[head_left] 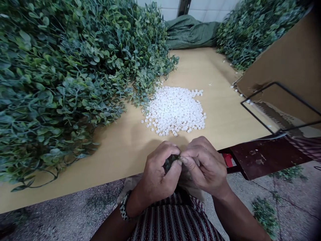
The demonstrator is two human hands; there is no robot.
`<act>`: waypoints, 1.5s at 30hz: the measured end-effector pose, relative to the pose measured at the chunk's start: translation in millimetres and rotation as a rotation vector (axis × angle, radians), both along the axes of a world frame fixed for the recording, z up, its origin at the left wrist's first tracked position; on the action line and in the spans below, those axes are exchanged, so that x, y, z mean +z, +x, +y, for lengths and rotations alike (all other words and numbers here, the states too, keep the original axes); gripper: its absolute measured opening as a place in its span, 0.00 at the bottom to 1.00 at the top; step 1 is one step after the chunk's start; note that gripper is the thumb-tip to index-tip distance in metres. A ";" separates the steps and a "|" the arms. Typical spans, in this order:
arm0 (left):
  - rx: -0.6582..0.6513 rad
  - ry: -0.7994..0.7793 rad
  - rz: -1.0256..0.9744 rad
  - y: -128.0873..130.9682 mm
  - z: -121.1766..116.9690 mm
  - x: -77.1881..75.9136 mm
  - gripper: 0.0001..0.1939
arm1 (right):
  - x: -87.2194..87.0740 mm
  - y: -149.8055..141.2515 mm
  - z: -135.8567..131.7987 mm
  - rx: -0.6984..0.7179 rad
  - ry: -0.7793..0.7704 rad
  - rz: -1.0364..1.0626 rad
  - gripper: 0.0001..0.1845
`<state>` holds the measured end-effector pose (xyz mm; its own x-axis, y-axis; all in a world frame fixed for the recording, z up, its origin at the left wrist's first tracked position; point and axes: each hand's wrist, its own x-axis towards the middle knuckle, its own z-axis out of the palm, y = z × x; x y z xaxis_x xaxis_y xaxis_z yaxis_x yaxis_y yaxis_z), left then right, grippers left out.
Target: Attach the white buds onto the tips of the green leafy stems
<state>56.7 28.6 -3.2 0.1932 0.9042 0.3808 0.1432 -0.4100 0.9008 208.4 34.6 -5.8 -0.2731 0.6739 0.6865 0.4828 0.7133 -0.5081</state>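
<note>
My left hand (160, 170) curls closed around a dark green artificial leaf sprig (169, 163), most of it hidden inside the fingers. Thumb and forefinger of my right hand (207, 164) pinch at the sprig's tip, meeting the left fingertips; what exactly lies in that pinch is too small to make out. Both hands are at the table's front edge, over my lap. Just beyond them a heap of small white plastic pieces (177, 108) spreads on the tan tabletop (120, 147).
A big mass of artificial greenery (75, 67) covers the left side. More foliage (253, 33) stands at the back right, beside a cardboard flap (283, 70) and a black wire frame (258, 115). A green sack (193, 31) lies at the far edge. Loose sprigs (264, 214) are on the floor.
</note>
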 end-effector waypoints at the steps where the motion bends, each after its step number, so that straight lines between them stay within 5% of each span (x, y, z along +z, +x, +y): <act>1: -0.018 0.016 0.001 -1.5 -0.7 0.2 0.06 | -1.1 -1.2 -1.3 0.012 0.003 0.005 0.06; 6: -0.010 0.021 0.013 -12.4 -5.6 1.9 0.08 | -1.9 -11.5 -3.5 0.047 0.006 0.031 0.06; 11: 0.209 -0.048 -0.083 -28.7 -12.4 -2.7 0.08 | -2.2 -14.0 12.6 0.121 0.012 -0.022 0.07; 14: 0.324 -0.164 -0.147 -34.9 -11.9 -6.7 0.06 | -5.6 -13.8 27.4 0.037 0.044 -0.210 0.08; 21: 0.324 -0.258 -0.122 -34.9 -4.9 -6.5 0.06 | -8.6 -18.7 39.9 0.028 0.150 -0.576 0.09; 24: 0.325 -0.264 -0.112 -34.3 -4.2 -6.4 0.07 | -7.4 -18.1 36.9 0.052 0.055 -0.370 0.07; 30: 0.241 -0.290 -0.153 -27.4 -5.4 -7.3 0.07 | -8.8 -16.5 22.0 0.184 -0.512 0.361 0.05; 35: 0.133 -0.298 -0.192 -13.9 -3.1 5.1 0.06 | -16.5 -15.9 15.5 0.207 -0.747 0.707 0.07; 40: 0.077 -0.312 -0.214 -2.3 2.2 11.3 0.06 | -19.5 -13.1 13.8 0.250 -0.791 0.820 0.08; 45: 0.075 -0.298 -0.207 -2.4 3.9 10.8 0.07 | -20.7 -9.3 11.3 0.152 -0.585 0.686 0.04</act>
<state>54.3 32.5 7.5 0.0685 0.9901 0.1223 -0.0349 -0.1202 0.9921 199.1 45.9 -26.5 -0.0450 0.9555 0.2915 -0.1364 0.2832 -0.9493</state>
